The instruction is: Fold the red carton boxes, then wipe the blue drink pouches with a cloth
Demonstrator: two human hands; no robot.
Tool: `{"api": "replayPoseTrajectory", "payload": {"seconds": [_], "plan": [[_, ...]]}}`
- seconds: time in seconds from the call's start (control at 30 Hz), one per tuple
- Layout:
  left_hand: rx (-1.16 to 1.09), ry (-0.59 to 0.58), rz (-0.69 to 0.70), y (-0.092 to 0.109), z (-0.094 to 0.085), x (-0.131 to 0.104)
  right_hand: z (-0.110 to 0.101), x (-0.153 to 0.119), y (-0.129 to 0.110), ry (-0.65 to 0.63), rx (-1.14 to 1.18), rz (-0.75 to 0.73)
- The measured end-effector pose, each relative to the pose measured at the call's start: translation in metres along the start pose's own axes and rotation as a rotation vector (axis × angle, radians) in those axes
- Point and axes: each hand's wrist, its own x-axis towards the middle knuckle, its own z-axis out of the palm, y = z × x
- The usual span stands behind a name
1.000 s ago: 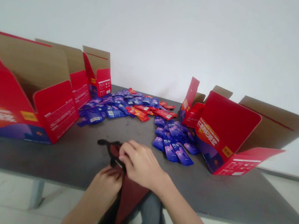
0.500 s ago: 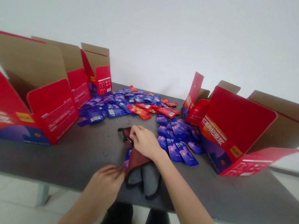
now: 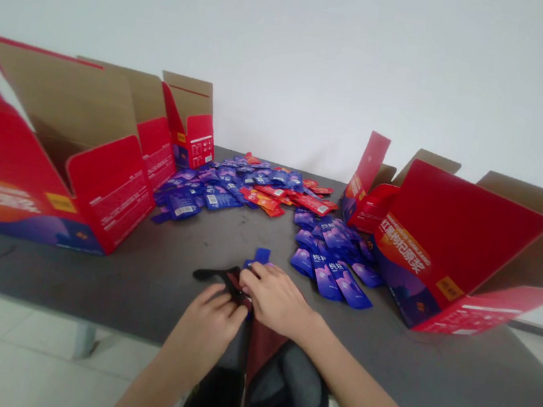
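A folded reddish-brown cloth piece [image 3: 265, 351] with black edging and padded grey parts lies over the table's front edge, its grey end hanging down. I cannot make out what kind of article it is. My right hand [image 3: 280, 302] grips its upper end with closed fingers. Close beside it, my left hand [image 3: 211, 326] pinches the same end, where a black strap [image 3: 213, 275] sticks out to the left. A purple-blue sachet [image 3: 262, 255] lies just beyond my right fingers, partly hidden by them.
Purple-blue sachets [image 3: 224, 198] and red-orange sachets [image 3: 309, 203] are heaped at the back; another purple pile [image 3: 329, 255] lies right. Open red cartons [image 3: 106, 194] stand left, others [image 3: 412, 243] right, flaps up. The dark table [image 3: 185, 245] ends just in front of my legs.
The cloth piece has come towards me, its grey end now past the table edge. My left hand has moved up beside my right at the strap end. The sachet beyond shows more.
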Motion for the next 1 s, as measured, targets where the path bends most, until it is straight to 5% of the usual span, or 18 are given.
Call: {"api": "replayPoseTrajectory", "payload": {"seconds": [0.23,0.43,0.57,0.77,0.9,1.0], "plan": [[0.02,-0.069,-0.029,-0.002,0.0,0.003,-0.013,0.048,0.032,0.024,-0.075,0.236],[0.02,-0.112,-0.085,-0.003,-0.005,0.004,-0.04,0.028,-0.007,0.205,0.025,0.102],[0.014,-0.155,-0.075,-0.004,-0.006,0.003,-0.023,0.01,-0.023,0.09,0.037,0.001],[-0.022,-0.106,-0.023,-0.006,-0.004,0.002,0.004,0.039,0.018,0.005,-0.082,0.129],[-0.004,-0.094,-0.062,-0.006,-0.006,0.004,-0.009,0.057,0.038,0.029,-0.105,0.231],[0.007,-0.106,-0.082,-0.007,-0.008,0.004,-0.028,0.043,0.023,0.118,-0.074,0.192]]}}
